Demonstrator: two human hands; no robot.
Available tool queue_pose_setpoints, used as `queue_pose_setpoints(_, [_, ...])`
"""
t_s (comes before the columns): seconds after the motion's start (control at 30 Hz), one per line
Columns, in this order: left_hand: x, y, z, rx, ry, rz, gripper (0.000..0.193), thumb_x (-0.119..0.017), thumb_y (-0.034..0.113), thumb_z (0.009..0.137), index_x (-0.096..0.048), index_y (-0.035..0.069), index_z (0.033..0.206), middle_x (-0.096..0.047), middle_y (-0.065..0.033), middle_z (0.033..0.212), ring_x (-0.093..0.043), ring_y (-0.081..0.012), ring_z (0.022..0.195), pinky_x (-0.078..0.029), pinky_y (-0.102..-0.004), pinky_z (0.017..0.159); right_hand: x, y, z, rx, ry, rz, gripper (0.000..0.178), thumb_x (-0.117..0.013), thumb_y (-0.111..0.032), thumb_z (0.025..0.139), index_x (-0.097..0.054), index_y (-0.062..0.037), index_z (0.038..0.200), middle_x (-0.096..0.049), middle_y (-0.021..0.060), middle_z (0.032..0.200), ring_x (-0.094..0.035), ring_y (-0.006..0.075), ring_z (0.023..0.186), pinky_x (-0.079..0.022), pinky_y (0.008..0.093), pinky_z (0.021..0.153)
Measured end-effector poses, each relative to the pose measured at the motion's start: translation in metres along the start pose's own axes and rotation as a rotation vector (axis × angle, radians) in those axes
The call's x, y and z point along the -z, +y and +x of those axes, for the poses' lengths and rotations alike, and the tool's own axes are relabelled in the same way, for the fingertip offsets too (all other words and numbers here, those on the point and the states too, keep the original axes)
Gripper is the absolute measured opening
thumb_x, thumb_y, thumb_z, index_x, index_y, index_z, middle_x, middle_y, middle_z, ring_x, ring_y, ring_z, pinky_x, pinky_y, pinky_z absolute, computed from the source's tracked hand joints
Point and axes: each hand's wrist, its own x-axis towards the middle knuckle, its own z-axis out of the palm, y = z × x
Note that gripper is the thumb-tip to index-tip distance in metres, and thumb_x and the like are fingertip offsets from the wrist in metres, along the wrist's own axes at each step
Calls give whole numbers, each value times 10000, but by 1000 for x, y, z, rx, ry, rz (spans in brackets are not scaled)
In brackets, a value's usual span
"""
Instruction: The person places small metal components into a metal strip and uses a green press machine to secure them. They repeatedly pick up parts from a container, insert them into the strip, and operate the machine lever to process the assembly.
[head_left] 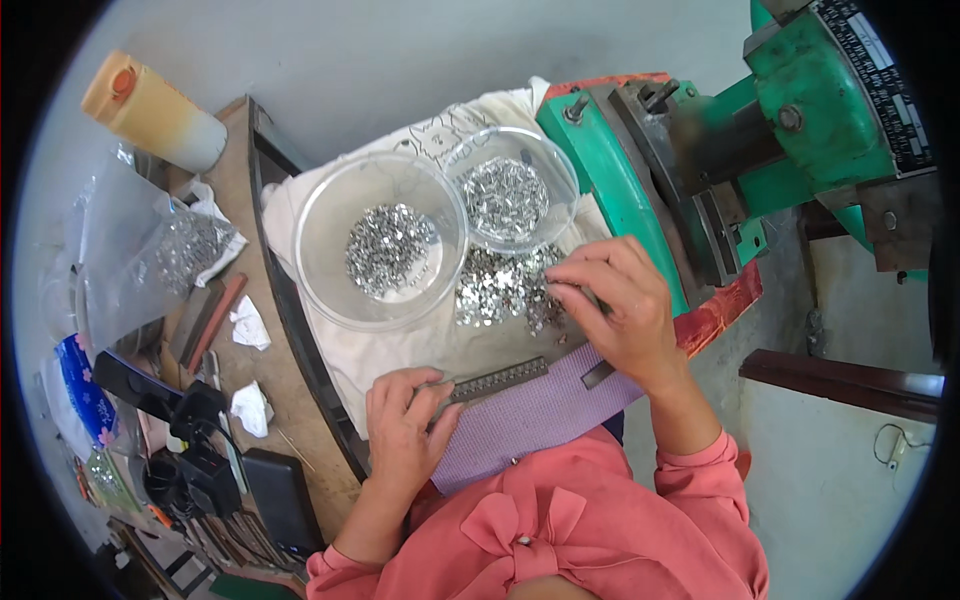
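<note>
My left hand point(408, 425) is closed on one end of a dark metal strip point(505, 377), gripping it between thumb and fingers. A row of small slots or parts runs along the strip, which lies near the front edge of the cloth. My right hand point(630, 310) is in a pinch at the right side of a loose pile of small shiny metal pieces point(495, 290); whatever sits between its fingertips is too small to make out. Behind the pile, a clear round tub point(312, 270) holds small metal bits, and a smaller clear tub point(567, 165) holds short metal pins.
A green machine press point(820, 110) stands at the right, its base beside the cloth point(345, 350). Purple textured matting point(520, 425) lies before me. On the wooden table at left are a yellow-lidded bottle point(160, 115), a plastic bag of parts point(185, 245) and crumpled tissue point(250, 408).
</note>
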Motion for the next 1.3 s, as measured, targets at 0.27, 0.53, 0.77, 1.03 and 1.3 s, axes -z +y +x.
queue_pose_setpoints(0.27, [1,0,-1,-38,-2,34,349,-818,77,689,-727,90,1025,-656,-65,1073,-586,-283,1008,-440,-407,847,-18,15,56,47,-178,-59,180,-774,-97,787,-735,-45,954,-668,113,926,-642,312,934,-518,419,843])
queue_pose_setpoints(0.53, [7,-1,-6,-47,-47,-4,349,-821,66,679,-726,84,1015,-647,-93,1083,-582,-309,1029,-445,-416,878,-45,28,85,-16,-458,-161,243,-779,-106,777,-752,-15,1001,-710,181,1003,-664,367,1003,-519,444,899])
queue_pose_setpoints(0.77, [3,-4,-8,-24,-58,-27,357,-832,54,665,-716,65,1002,-647,-107,1078,-571,-313,1044,-458,-416,899,-74,42,89,52,-346,-125,89,-686,-62,748,-734,7,780,-711,237,809,-721,387,844,-571,471,735])
queue_pose_setpoints(1.03, [10,4,-8,39,7,-189,360,-792,14,698,-696,37,1045,-654,-143,1068,-607,-295,997,-484,-380,885,-72,30,99,203,-357,-327,151,-619,-93,781,-725,13,797,-716,233,836,-727,368,851,-577,465,673])
queue_pose_setpoints(1.3, [35,26,-10,105,38,-268,284,-749,11,779,-687,4,1056,-645,-125,1046,-605,-232,1000,-468,-332,901,-78,38,104,215,-366,-233,115,-666,-60,711,-719,27,765,-700,233,750,-723,390,741,-577,469,670])
